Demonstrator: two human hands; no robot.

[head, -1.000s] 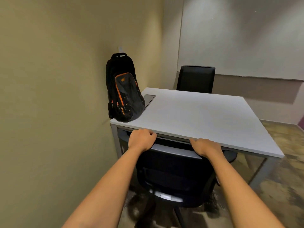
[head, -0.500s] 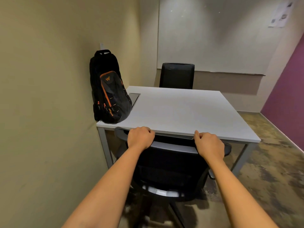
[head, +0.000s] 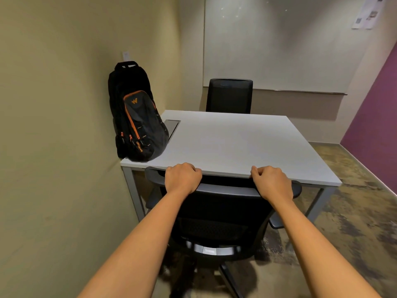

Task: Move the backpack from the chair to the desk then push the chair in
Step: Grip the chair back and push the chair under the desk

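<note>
A black backpack (head: 137, 117) with orange trim stands upright on the near left corner of the white desk (head: 234, 145), leaning against the wall. A black office chair (head: 217, 214) sits at the desk's near edge, its backrest top touching the desktop edge and its seat under the desk. My left hand (head: 182, 177) grips the left part of the backrest's top rail. My right hand (head: 270, 181) grips the right part of the same rail. Both armrests show beside the hands.
A second black chair (head: 229, 95) stands at the desk's far side. A beige wall (head: 53, 147) runs close along the left. A purple wall (head: 373, 117) is at the right, with mottled floor (head: 352, 211) beside the desk.
The chair has stayed against the desk edge with both hands on its backrest. The camera view has risen and pulled back slightly. The backpack has not moved.
</note>
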